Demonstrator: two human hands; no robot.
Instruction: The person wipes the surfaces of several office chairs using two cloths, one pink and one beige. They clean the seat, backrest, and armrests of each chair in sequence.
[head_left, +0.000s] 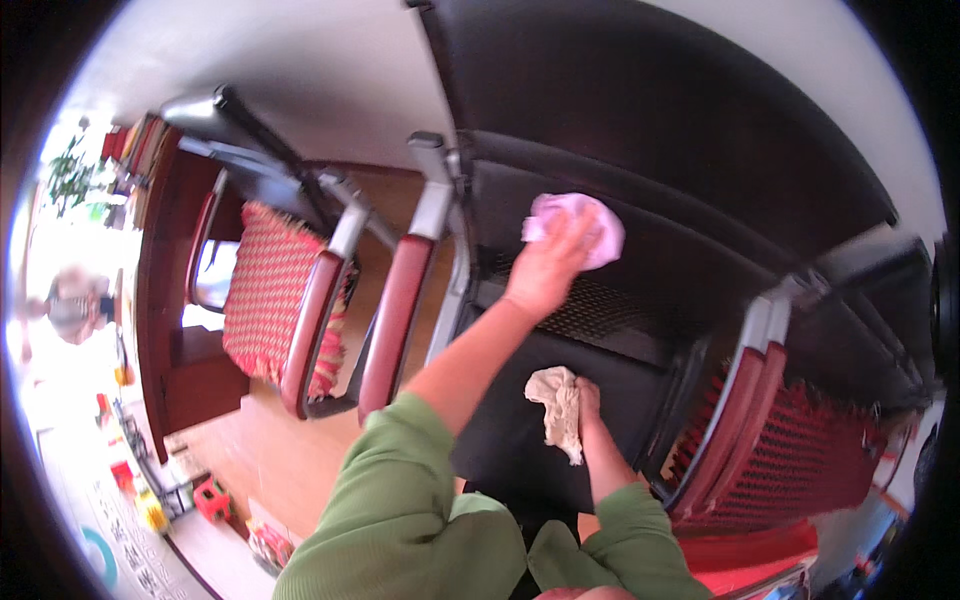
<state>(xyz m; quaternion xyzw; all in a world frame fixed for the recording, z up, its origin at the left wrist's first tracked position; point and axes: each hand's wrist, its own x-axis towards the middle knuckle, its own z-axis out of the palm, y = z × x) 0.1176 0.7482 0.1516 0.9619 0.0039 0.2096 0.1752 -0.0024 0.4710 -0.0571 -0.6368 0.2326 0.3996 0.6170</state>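
A black armchair with a perforated panel (600, 304) low in its backrest stands before me. My left hand (551, 259) lies spread over a pink cloth (602, 244), pressing it flat against the black backrest (712, 247). Lower down, my right hand (589, 397) is closed on a crumpled cream cloth (556, 409) above the black seat (502, 450). The chair's red armrest (397, 315) is on the left.
Chairs with red woven seat covers (274, 289) stand on both sides. A wooden cabinet (161, 300) is at the left, with toys (212, 499) on the floor below. A blurred person (75, 304) is at the far left. Behind the chairs is a pale wall (352, 60).
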